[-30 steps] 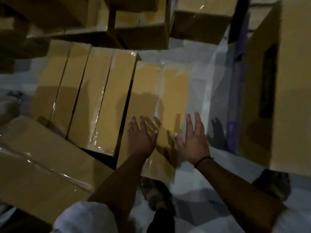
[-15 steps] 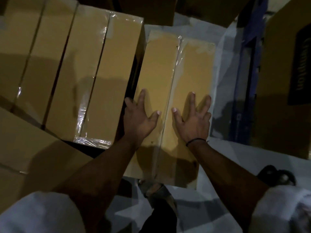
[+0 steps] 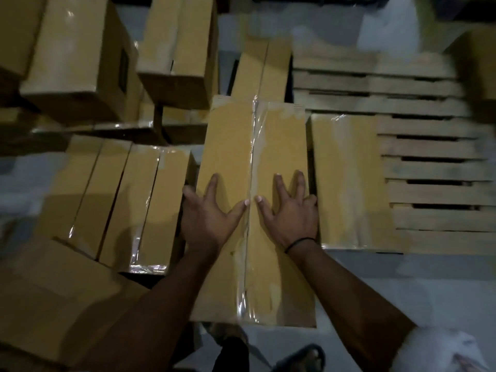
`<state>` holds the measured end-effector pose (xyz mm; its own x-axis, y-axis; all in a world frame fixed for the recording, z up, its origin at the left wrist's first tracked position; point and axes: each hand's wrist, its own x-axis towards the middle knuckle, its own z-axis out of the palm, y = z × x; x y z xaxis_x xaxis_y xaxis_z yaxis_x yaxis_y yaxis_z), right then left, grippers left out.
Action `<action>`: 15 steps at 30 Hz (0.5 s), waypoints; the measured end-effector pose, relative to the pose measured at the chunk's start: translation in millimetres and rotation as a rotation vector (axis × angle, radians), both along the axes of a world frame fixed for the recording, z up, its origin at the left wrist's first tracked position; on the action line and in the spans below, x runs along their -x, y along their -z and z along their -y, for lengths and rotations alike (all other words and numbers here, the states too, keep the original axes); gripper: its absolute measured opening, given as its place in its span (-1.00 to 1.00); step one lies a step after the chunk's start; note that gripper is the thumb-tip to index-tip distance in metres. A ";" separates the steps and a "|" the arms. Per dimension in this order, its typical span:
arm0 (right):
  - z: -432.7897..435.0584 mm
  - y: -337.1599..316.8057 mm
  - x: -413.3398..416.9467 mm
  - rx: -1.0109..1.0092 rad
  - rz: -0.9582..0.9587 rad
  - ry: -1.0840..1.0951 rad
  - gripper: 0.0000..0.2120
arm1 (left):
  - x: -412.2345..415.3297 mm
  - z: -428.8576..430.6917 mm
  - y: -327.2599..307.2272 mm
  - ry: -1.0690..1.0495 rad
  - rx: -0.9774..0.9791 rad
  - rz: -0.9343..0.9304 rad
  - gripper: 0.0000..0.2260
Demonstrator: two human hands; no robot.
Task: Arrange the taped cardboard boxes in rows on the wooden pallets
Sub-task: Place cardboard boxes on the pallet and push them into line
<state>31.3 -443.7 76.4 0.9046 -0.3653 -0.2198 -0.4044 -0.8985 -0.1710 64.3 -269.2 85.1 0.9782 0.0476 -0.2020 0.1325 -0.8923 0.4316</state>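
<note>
Now, at centre frame, the left hand [image 3: 212, 213] and right hand [image 3: 290, 210] press flat, fingers spread, gripping nothing, on the taped box [image 3: 228, 140]. It has moved up just beside a neighbouring box [image 3: 346, 183] on the wooden pallet [image 3: 434, 170] at right, likely extending that row.

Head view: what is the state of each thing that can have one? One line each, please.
Middle box, taped shut, lying flat.
Left hand, fingers spread, pressing on the middle box.
Right hand, fingers spread, pressing on the middle box.
Right box, taped shut, lying on the wooden pallet.
Left row of boxes, taped shut, side by side.
</note>
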 end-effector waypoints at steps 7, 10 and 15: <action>103.5 -145.1 74.2 -0.025 0.123 0.107 -0.25 | 55.6 110.3 -156.3 0.147 -0.078 0.099 -0.01; 156.9 -194.8 124.4 -0.014 0.143 0.147 -0.24 | 98.7 167.4 -205.3 0.162 -0.095 0.105 0.02; 248.7 -234.7 207.0 0.035 0.153 0.216 -0.21 | 170.2 260.5 -242.9 0.273 -0.066 0.111 0.01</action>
